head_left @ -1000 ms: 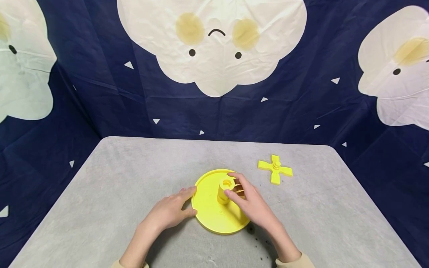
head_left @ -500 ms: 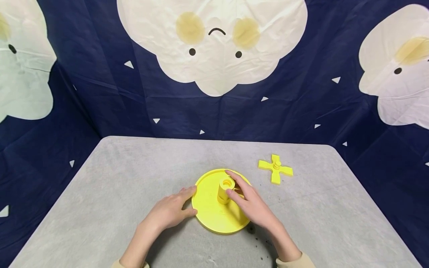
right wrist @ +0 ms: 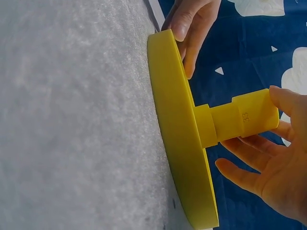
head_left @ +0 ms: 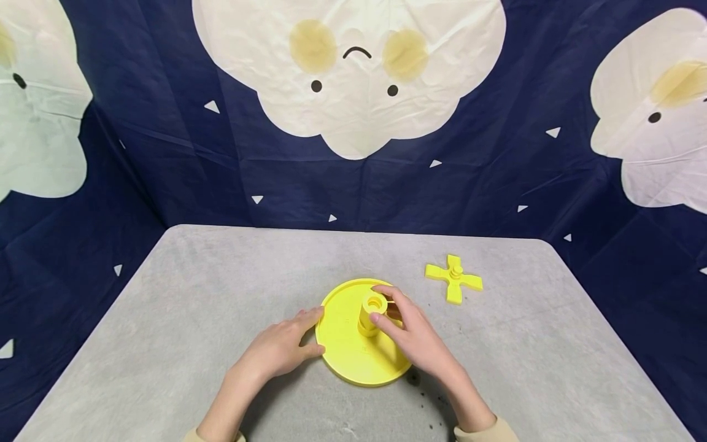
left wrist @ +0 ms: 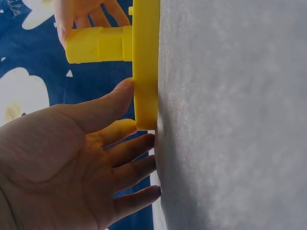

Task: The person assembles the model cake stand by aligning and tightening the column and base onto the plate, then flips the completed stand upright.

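Observation:
A round yellow disc with a low raised rim lies flat on the table. From its middle rises a hollow yellow cylinder, upright, with a round opening at the top. In the right wrist view, a number is marked on the cylinder, and its lower end meets a short collar on the disc. My right hand holds the cylinder's upper end between thumb and index finger; the other fingers spread behind it. My left hand touches the disc's left rim with thumb and index fingertips, its fingers mostly straight.
A yellow cross-shaped piece with a threaded stub in its centre lies right of and behind the disc. Dark specks mark the grey table near the right forearm. A navy cloth with cloud prints hangs behind.
Half a second ago my right index finger reached farther back and the thumb sat more to the right; both have come back round the cylinder. The left hand and disc have stayed put.

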A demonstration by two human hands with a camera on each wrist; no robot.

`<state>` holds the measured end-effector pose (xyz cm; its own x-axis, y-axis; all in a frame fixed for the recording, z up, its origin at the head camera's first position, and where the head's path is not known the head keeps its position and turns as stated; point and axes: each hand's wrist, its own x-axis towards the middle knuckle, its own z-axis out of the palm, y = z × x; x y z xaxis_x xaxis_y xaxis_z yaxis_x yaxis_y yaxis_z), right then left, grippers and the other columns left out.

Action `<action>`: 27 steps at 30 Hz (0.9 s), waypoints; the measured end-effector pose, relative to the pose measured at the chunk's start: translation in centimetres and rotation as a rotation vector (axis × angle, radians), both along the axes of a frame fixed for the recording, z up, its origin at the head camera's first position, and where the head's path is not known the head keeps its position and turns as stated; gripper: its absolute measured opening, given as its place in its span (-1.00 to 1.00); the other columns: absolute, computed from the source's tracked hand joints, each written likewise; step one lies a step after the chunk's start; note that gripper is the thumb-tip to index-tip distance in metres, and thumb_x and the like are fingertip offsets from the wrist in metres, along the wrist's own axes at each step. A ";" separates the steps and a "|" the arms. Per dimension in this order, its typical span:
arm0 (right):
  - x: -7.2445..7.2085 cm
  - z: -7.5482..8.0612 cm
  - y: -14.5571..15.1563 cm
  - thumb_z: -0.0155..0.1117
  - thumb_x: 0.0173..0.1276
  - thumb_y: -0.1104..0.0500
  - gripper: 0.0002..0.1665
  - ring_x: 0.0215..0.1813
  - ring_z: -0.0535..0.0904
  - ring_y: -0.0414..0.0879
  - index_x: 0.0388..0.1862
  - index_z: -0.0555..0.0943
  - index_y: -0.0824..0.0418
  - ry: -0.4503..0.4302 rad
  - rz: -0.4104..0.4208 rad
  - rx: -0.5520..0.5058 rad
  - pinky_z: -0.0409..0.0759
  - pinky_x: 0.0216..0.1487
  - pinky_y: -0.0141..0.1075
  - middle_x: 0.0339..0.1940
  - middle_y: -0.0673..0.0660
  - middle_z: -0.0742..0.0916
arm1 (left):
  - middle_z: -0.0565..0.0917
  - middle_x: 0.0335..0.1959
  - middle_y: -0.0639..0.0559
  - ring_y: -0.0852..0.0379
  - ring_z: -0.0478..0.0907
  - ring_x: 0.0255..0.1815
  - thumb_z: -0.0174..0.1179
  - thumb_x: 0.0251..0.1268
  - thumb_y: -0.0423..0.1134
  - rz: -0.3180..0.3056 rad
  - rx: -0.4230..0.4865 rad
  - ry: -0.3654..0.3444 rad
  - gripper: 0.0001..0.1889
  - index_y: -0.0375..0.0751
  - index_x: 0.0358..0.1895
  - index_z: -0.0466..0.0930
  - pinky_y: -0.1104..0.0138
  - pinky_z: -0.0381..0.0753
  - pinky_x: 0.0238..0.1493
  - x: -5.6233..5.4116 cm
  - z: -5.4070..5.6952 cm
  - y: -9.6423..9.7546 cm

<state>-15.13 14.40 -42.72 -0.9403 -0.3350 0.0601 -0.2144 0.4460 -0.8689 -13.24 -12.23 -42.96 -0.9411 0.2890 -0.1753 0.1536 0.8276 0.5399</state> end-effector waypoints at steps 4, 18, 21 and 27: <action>0.1 0.1 0.0 0.12 0.62 -0.07 -0.40 0.35 0.60 -0.07 0.57 0.36 -0.06 0.002 -0.002 0.054 0.58 0.42 -0.02 0.48 -0.01 0.56 | 0.43 0.56 -0.04 -0.21 0.34 0.58 0.39 0.30 0.01 0.001 -0.002 -0.006 -0.23 -0.08 0.55 0.37 -0.22 0.36 0.51 0.0 0.0 0.0; -0.2 -0.3 0.0 0.17 0.60 -0.07 -0.43 0.30 0.61 -0.09 0.48 0.41 0.06 -0.004 0.015 0.015 0.63 0.36 -0.17 0.27 0.05 0.68 | 0.41 0.57 -0.02 -0.19 0.32 0.60 0.38 0.32 -0.01 0.007 -0.012 -0.024 -0.24 -0.08 0.56 0.35 -0.21 0.33 0.54 0.0 -0.1 0.0; -0.2 -0.4 0.0 0.21 0.57 -0.07 -0.44 0.27 0.62 -0.09 0.45 0.44 0.06 0.003 0.009 0.010 0.65 0.34 -0.16 0.23 0.04 0.69 | 0.41 0.57 -0.03 -0.18 0.31 0.61 0.37 0.32 -0.01 0.009 -0.014 -0.027 -0.24 -0.07 0.56 0.34 -0.23 0.32 0.54 0.0 -0.1 0.0; -0.2 -0.2 0.1 0.22 0.56 -0.08 -0.40 0.24 0.63 -0.10 0.49 0.42 0.01 0.007 -0.006 0.047 0.66 0.31 -0.13 0.21 0.03 0.70 | 0.41 0.57 -0.03 -0.18 0.32 0.60 0.38 0.32 0.01 0.007 -0.011 -0.023 -0.23 -0.06 0.56 0.34 -0.24 0.33 0.53 0.0 -0.1 0.0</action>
